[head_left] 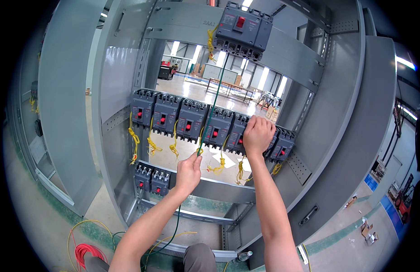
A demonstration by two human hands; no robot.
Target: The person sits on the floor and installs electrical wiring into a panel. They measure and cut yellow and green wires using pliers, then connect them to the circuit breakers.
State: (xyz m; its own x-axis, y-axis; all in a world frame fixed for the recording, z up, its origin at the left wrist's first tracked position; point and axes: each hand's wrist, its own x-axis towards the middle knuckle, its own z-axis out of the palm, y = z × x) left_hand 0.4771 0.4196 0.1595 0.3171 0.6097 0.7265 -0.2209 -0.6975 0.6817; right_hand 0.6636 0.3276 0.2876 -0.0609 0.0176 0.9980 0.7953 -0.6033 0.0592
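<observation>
My left hand (189,173) is closed in a pinch on a thin green wire (217,88). The wire runs taut from the large circuit breaker (235,32) at the top of the cabinet, passes in front of the row, and hangs on below my hand. Closed, my right hand (259,138) lies against the right part of the row of dark circuit breakers (188,119) with red levers, partly covering one or two of them. Its fingertips are hidden, so what they grip cannot be made out. Bundled yellow wires (153,144) dangle from several breakers.
Grey cabinet walls (120,86) flank both sides. Two smaller breakers (160,182) sit on a lower rail at left. A red wire coil (86,255) lies on the floor at lower left. A clear bottle (243,257) stands by the cabinet's base. An open door (350,149) is at right.
</observation>
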